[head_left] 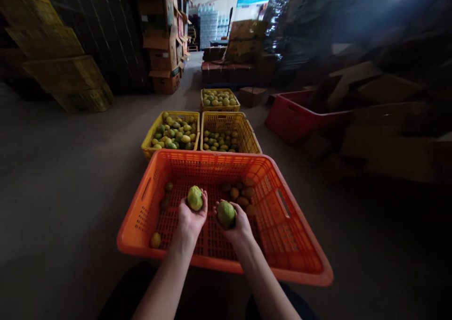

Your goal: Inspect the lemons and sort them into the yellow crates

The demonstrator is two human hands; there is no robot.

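Over the large orange crate (300, 244), my left hand (190, 220) is turned palm up with its fingers curled round a yellow-green, lemon-like fruit (195, 198). Just to its right, my right hand (240, 226) cups a darker green, lemon-like fruit (226, 215) in its curled fingers. The two hands are a little apart. On the crate's floor behind my right hand lies a small group of yellowish fruits (242, 201), partly in shadow. A few single fruits lie along the left side, one of them a yellow fruit (155, 240) in the near left corner.
Beyond the orange crate stand a fuller left yellow crate (145, 146), a right yellow crate (251, 138) and a far yellow crate (202, 104), all with fruit. A red crate (282, 117) stands at right beside cardboard. Stacked boxes (162, 61) rise behind, with yellow crates (63, 75) at left.
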